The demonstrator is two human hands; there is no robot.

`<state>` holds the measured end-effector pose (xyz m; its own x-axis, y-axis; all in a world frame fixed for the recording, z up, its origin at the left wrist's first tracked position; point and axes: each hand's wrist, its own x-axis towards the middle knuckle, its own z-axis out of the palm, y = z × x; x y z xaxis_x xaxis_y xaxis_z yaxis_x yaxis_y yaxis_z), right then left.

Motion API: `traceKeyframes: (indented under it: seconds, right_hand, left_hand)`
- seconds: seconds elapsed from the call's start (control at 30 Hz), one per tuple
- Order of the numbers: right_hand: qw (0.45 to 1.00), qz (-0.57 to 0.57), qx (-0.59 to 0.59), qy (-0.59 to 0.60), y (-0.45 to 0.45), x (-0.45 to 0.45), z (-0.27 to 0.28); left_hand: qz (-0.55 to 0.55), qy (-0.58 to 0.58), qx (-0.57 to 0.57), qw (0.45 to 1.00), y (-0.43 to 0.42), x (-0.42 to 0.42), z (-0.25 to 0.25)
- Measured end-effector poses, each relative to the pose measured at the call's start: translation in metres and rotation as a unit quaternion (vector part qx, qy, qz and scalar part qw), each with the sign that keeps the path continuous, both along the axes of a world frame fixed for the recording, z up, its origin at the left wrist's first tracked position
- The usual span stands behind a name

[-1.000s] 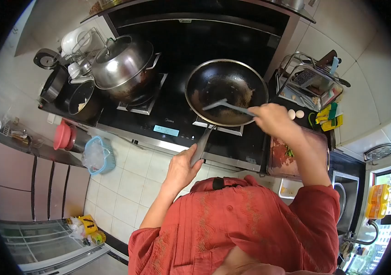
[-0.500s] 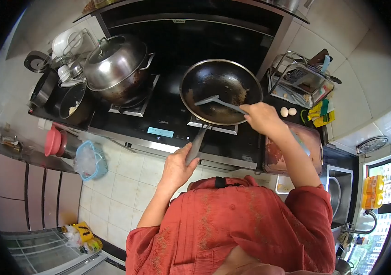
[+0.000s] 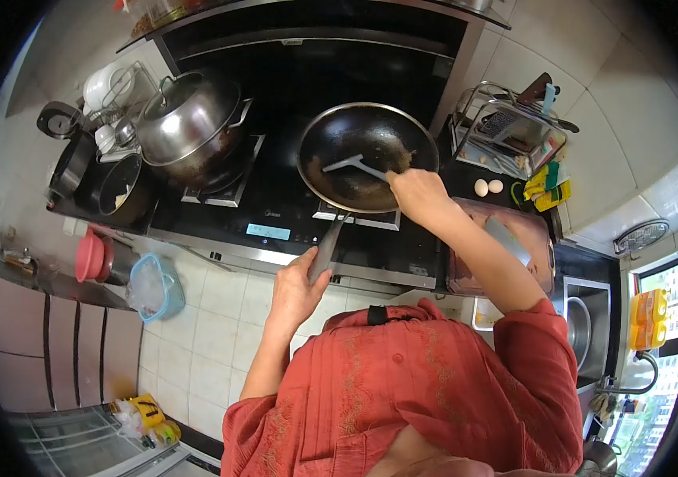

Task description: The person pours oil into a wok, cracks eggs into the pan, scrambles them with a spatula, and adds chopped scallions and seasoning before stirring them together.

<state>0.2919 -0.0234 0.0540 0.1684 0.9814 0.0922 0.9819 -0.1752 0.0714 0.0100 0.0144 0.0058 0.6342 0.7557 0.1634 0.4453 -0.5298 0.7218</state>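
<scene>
A dark wok (image 3: 393, 137) sits on the right burner of the black stove, with brownish residue on its inner wall. My left hand (image 3: 295, 288) is wrapped round the wok's long handle (image 3: 327, 246), which points toward me. In my right hand (image 3: 418, 195) is a grey spatula (image 3: 352, 162), gripped by its handle; its head lies against the inside of the wok, left of the middle. My right forearm reaches over a cutting board (image 3: 542, 274) on which a cleaver (image 3: 508, 240) lies.
On the left burner stands a large lidded pot (image 3: 188, 119). A black pot (image 3: 120, 191) and a dish rack (image 3: 124, 103) are farther left. Two eggs (image 3: 481, 188), a knife rack (image 3: 506, 131) and yellow packets (image 3: 549, 191) stand at the right, with a sink (image 3: 593, 318) beyond.
The spatula head has shifted within the wok, and my right hand has moved with it. The whole view has shifted slightly. My left hand keeps its hold on the handle.
</scene>
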Motion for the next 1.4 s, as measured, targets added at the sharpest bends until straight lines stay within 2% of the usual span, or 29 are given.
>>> traceKeyframes:
  seconds: [0.1,0.17,0.23,0.27,0.3,0.37,0.43,0.57,0.67,0.73,0.8,0.87,0.9,1.0,1.03,1.1,1.17,1.23,1.33,1.4]
  right_hand:
    - [0.997,-0.026,0.069,-0.034,0.016,0.031,-0.019]
    - [0.995,-0.042,0.059,-0.061,0.004,0.050,-0.015]
    - [0.995,-0.078,-0.033,-0.060,-0.022,0.050,0.010]
    - [0.994,-0.064,-0.064,-0.058,-0.041,0.039,0.035]
    - [0.987,-0.100,-0.124,-0.029,-0.055,0.022,0.065]
    - [0.986,-0.065,-0.152,-0.001,-0.073,0.008,0.085]
    - [0.995,-0.002,-0.096,0.007,-0.068,0.002,0.075]
    - [0.998,-0.008,0.048,0.038,-0.019,0.030,0.007]
    - [0.998,-0.061,-0.001,-0.004,-0.029,0.039,0.002]
    - [0.995,-0.055,-0.079,-0.020,-0.056,0.005,0.048]
    - [0.990,-0.054,-0.129,-0.019,-0.059,-0.013,0.057]
    - [0.998,0.005,-0.061,-0.024,-0.050,-0.015,0.051]
    - [0.998,0.003,-0.060,-0.022,-0.041,-0.007,0.042]
    - [0.998,0.005,0.052,0.033,-0.017,0.025,0.006]
    - [0.998,0.008,0.054,0.032,-0.021,0.021,0.013]
    - [0.997,-0.032,-0.073,-0.007,-0.042,0.007,0.036]
    - [0.996,-0.029,-0.085,0.009,-0.053,-0.010,0.054]
    - [0.997,0.007,-0.064,0.041,-0.048,-0.013,0.057]
    - [0.999,0.015,0.023,0.045,-0.017,0.007,0.019]
    - [0.995,0.023,0.080,0.048,-0.008,0.019,-0.005]
  left_hand:
    - [0.008,0.009,-0.011,1.000,-0.002,0.000,0.002]
    - [0.009,0.011,-0.007,1.000,-0.002,-0.001,0.002]
    - [0.014,0.009,-0.010,1.000,-0.003,0.001,0.001]
    - [0.011,0.006,-0.006,1.000,-0.003,0.001,0.003]
    - [0.007,0.005,0.000,1.000,-0.003,0.001,0.004]
    - [0.007,-0.002,0.003,1.000,-0.002,0.000,0.000]
    - [-0.003,-0.007,0.010,1.000,-0.002,0.001,-0.002]
    - [0.002,0.001,-0.010,1.000,-0.003,0.001,0.004]
    - [0.003,0.007,-0.025,1.000,-0.001,-0.001,0.006]
    - [0.007,0.003,-0.035,0.999,-0.002,0.001,0.001]
    - [0.004,0.003,-0.002,1.000,-0.001,0.001,-0.002]
    - [-0.001,-0.001,0.003,1.000,-0.002,0.000,-0.002]
    - [-0.002,-0.009,0.010,1.000,-0.002,0.000,-0.002]
    - [0.000,-0.008,-0.004,1.000,-0.001,-0.001,-0.003]
    - [0.003,-0.010,-0.002,1.000,0.000,-0.002,0.001]
    - [0.016,0.015,-0.051,0.998,-0.002,0.000,0.006]
    - [0.010,0.007,-0.039,0.999,-0.004,0.000,0.002]
    - [0.003,-0.006,-0.016,1.000,-0.001,0.001,0.000]
    - [0.003,-0.006,0.000,1.000,-0.002,0.000,0.000]
    - [0.009,0.022,-0.036,0.999,0.000,0.000,0.004]
